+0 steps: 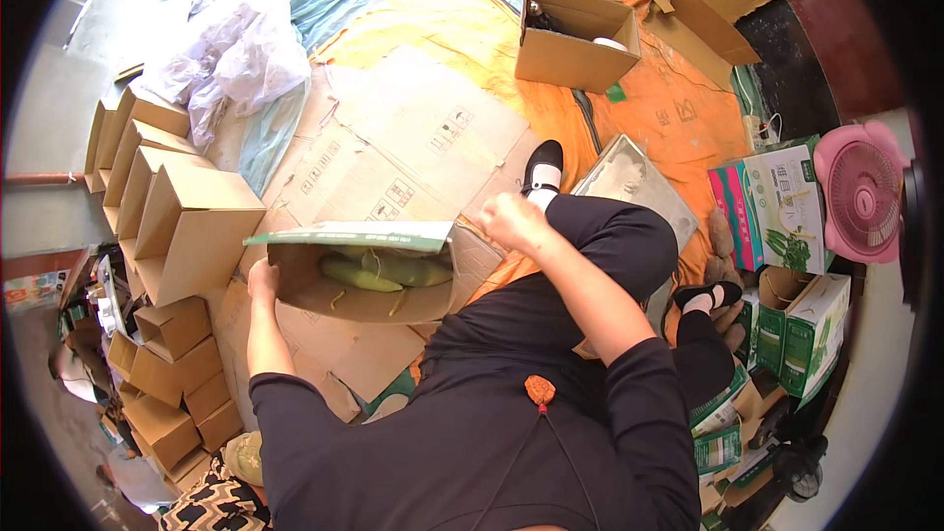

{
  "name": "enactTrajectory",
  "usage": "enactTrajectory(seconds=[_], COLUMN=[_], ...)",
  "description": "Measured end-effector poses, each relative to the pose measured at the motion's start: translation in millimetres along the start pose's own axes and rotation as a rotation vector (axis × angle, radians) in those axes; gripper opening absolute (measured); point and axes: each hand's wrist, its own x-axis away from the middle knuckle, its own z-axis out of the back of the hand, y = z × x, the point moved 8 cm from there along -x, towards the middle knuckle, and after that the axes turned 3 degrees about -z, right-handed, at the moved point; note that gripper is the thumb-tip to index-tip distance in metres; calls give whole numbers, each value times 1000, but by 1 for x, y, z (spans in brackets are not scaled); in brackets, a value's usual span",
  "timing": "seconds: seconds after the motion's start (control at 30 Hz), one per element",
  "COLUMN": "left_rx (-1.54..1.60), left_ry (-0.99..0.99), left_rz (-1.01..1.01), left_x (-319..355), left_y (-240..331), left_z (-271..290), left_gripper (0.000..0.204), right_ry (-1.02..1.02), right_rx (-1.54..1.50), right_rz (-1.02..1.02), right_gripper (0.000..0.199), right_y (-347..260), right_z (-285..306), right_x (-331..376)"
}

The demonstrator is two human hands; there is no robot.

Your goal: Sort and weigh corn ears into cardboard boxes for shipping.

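In front of my lap a cardboard box (369, 310) lies tipped, its opening toward me and its green-and-white printed side on top. Several long green vegetables (362, 273), like cucumbers or slim melons, are inside. My left hand (263, 280) grips the box's left edge, fingers closed and partly hidden. Off the box's upper right corner, my right hand (513, 223) is raised with its fingers curled closed. Whatever it may hold cannot be seen.
Flattened cardboard (413, 128) covers the floor over an orange sheet (669, 128). Empty brown boxes (211, 226) line the left. An open carton (575, 59) stands ahead. To the right are a pink fan (863, 192), green-and-white cartons (806, 324) and a grey board (644, 177).
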Motion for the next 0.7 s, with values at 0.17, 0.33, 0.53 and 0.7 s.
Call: enactTrajectory(seconds=[0.17,0.33,0.53,0.7], left_rx=[-459,107,-164,-788], left_ry=[-64,-214,-126,-220], left_rz=[28,-874,-1266,-1140], left_x=[44,184,228,169], left_y=[62,291,452,485], left_z=[35,52,-34,-150], left_gripper=[24,23,26,43], right_ry=[212,462,585,807], right_rx=[-264,-458,-507,-574], right_rz=[7,110,202,101], right_gripper=[27,24,22,19], right_y=[10,44,29,82], right_z=[57,95,122,168], right_x=[15,32,59,141])
